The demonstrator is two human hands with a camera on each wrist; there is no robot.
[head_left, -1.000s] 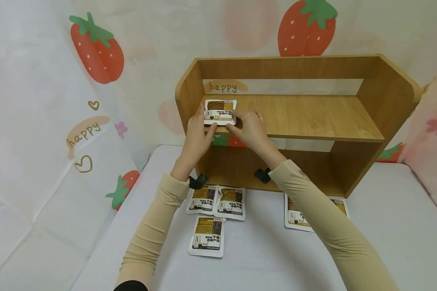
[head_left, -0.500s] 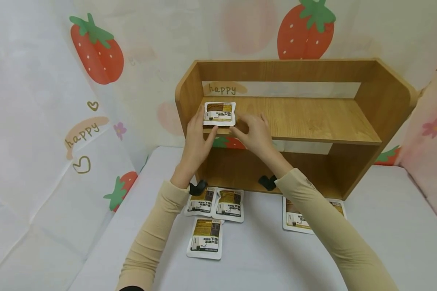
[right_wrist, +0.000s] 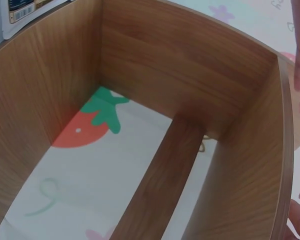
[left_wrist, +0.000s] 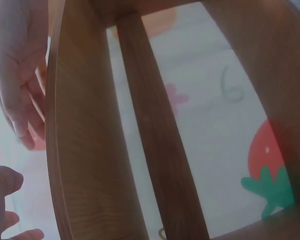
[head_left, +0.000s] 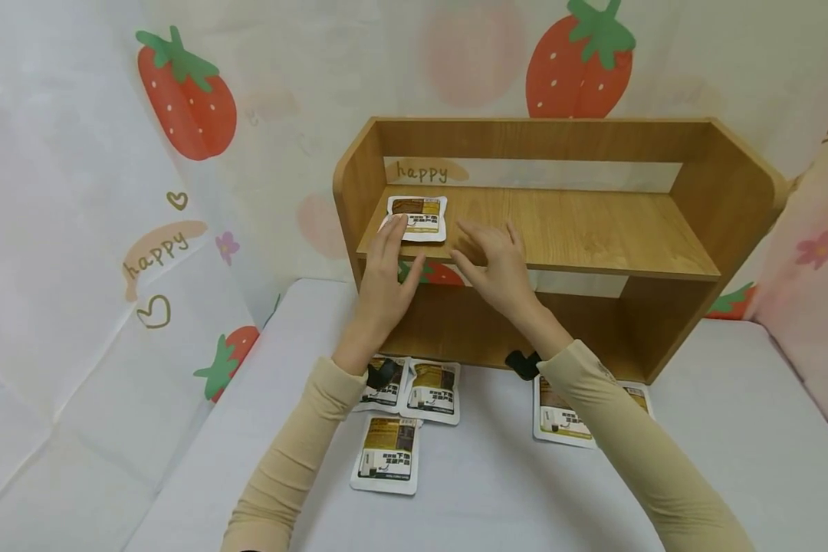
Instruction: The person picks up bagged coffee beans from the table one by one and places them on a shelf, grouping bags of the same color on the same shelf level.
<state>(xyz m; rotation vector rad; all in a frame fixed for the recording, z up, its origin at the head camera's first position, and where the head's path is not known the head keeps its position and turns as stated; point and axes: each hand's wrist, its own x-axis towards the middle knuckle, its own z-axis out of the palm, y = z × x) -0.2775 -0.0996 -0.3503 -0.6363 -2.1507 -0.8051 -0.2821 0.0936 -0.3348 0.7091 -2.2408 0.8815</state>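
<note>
A white-edged pouch [head_left: 424,225] with a brown and yellow label lies flat at the left end of the wooden upper shelf [head_left: 566,230]. My left hand [head_left: 386,287] is in front of it, fingers extended, fingertips overlapping its near left corner in the head view. To the pouch's right, apart from it, my right hand [head_left: 500,270] hovers at the shelf's front edge with fingers loosely bent and nothing held. Both wrist views mainly show the lower compartment, with parts of hands at the margins.
On the white table [head_left: 483,491], several similar pouches lie before the unit: a pair [head_left: 433,391] close together, a single pouch [head_left: 386,454] nearer, and more label [head_left: 559,414] partly behind the right sleeve. Wooden side panels [head_left: 731,207] bound the shelf.
Both hands have drawn back from the pouch toward the front, the right one also moving rightward. The pouch stays on the upper shelf. The head view has shifted slightly.
</note>
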